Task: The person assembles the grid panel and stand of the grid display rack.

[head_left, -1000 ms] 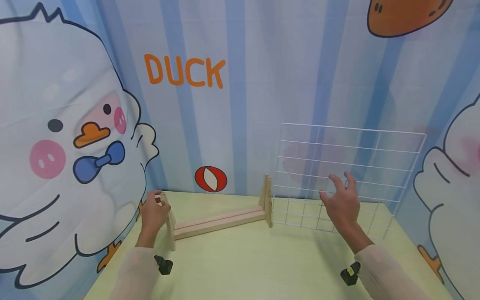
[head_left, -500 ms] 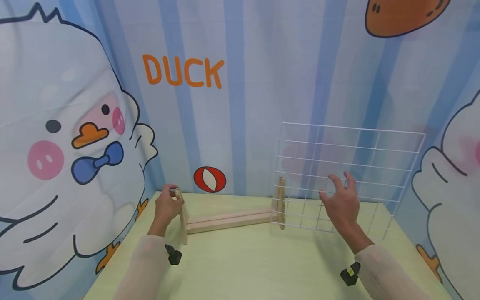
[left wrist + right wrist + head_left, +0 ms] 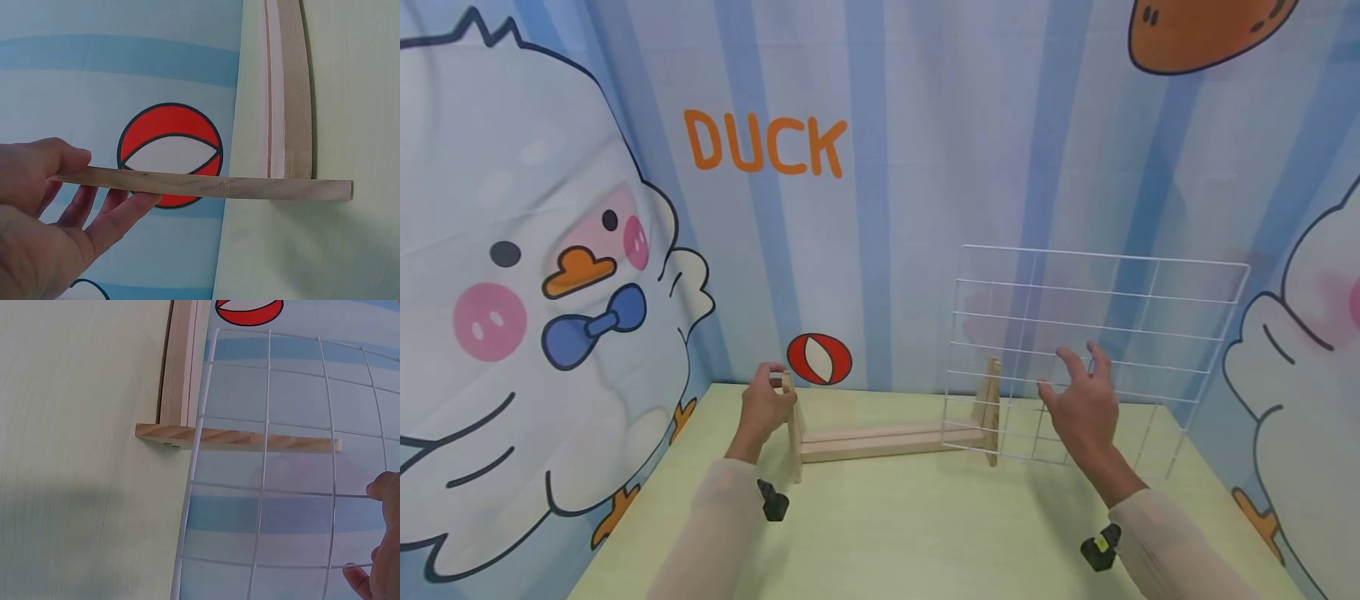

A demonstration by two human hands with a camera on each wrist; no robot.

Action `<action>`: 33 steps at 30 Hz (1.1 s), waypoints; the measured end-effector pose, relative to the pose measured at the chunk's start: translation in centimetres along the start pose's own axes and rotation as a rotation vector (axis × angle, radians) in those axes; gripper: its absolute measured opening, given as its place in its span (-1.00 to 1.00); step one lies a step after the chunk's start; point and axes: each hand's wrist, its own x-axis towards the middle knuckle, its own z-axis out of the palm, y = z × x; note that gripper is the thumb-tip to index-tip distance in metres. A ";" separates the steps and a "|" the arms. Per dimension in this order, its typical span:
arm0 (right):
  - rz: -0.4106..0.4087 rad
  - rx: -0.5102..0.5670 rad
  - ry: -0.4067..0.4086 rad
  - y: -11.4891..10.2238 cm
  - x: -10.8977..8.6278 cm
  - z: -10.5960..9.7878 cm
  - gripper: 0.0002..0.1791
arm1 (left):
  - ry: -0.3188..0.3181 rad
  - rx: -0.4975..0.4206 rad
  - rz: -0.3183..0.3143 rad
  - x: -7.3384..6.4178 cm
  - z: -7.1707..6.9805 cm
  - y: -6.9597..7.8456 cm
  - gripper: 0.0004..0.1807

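Note:
A light wooden stand has two upright end boards joined by a low double rail. My left hand grips the top of its left end board, with the thumb on one side and the fingers on the other. To the right, a white wire grid panel stands upright, tilted slightly. My right hand holds the grid near its middle, fingertips at the wires; part of this grip is cut off in the right wrist view. The stand's right end board is behind the grid's left side.
Both things are over a pale yellow table. Close behind its back edge hangs a blue striped curtain with printed ducks and lettering. A black wrist camera sits below each hand.
My left hand has slid the wooden stand to the right and turned it straighter, so its right end now lies behind the grid. My right hand and the grid have stayed in place.

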 end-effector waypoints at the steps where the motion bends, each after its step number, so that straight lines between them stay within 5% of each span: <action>1: 0.000 -0.003 -0.001 0.0 0.0 0.0 -0.42 | 0.000 -0.001 0.004 0.0 0.3 0.1 -0.46; 22: -0.004 -0.011 0.024 -0.3 0.2 -0.3 -0.41 | -0.031 -0.029 0.084 0.7 4.4 2.2 -0.48; 33: -0.027 0.001 0.034 0.1 0.2 -0.3 -0.35 | -0.076 -0.070 0.055 0.5 5.8 3.2 -0.48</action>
